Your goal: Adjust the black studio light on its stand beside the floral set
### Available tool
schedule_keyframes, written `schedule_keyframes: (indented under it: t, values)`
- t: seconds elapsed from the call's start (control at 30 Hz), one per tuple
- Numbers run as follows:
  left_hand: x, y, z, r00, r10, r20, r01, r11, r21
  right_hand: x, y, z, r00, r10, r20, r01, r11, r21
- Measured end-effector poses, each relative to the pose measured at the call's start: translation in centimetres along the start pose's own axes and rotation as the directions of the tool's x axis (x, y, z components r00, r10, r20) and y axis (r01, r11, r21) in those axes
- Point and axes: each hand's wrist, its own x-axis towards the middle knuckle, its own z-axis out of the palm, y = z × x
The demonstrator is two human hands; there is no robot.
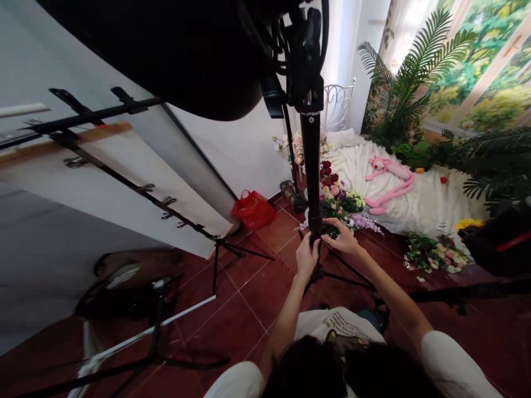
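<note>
A black light stand (pixel 310 166) rises upright in front of me, carrying a large dark studio light (pixel 186 61) that fills the top of the view. My left hand (pixel 306 257) is closed around the stand's lower tube, just under a collar. Against the right side of that collar, my right hand (pixel 342 236) has its thumb and fingers bent in a pinch. What lies between its fingers is probably the collar's knob, though the fingers hide it. Below both hands the stand's black legs (pixel 342 279) spread over the red tiles.
On the left, a backdrop stand's crossbar (pixel 136 182) holds clamps and paper rolls. A red plastic bag (pixel 254 210) sits by the wall. To the right are flowers (pixel 440 251), a bed with a white furry cover (pixel 352 166), a pink plush toy (pixel 392 177) and palm leaves (pixel 402 83).
</note>
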Motion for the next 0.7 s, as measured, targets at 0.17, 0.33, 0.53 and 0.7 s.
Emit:
schedule_keyframes:
  t: [0.17, 0.33, 0.53, 0.7]
  values:
    - [-0.1, -0.1, 0.2, 0.999, -0.026, -0.025, 0.025, 1.000, -0.016, 2.1, -2.9, 1.6, 0.995, 0.084, -0.060, -0.079, 0.993, 0.085]
    - [-0.4, -0.7, 0.2, 0.993, -0.113, 0.019, 0.114, 0.979, -0.166, 2.1, -2.6, 2.9, 0.987, 0.148, -0.063, -0.140, 0.984, 0.111]
    - [-1.0, -1.7, 1.1, 0.992, -0.126, 0.029, 0.129, 0.958, -0.255, 0.9, -1.4, 3.6, 0.987, 0.101, -0.121, -0.097, 0.994, 0.040]
    - [-0.9, -1.6, 1.4, 0.991, -0.128, -0.026, 0.119, 0.967, -0.226, 0.6, -1.1, 3.9, 0.985, 0.140, -0.106, -0.135, 0.990, 0.047]
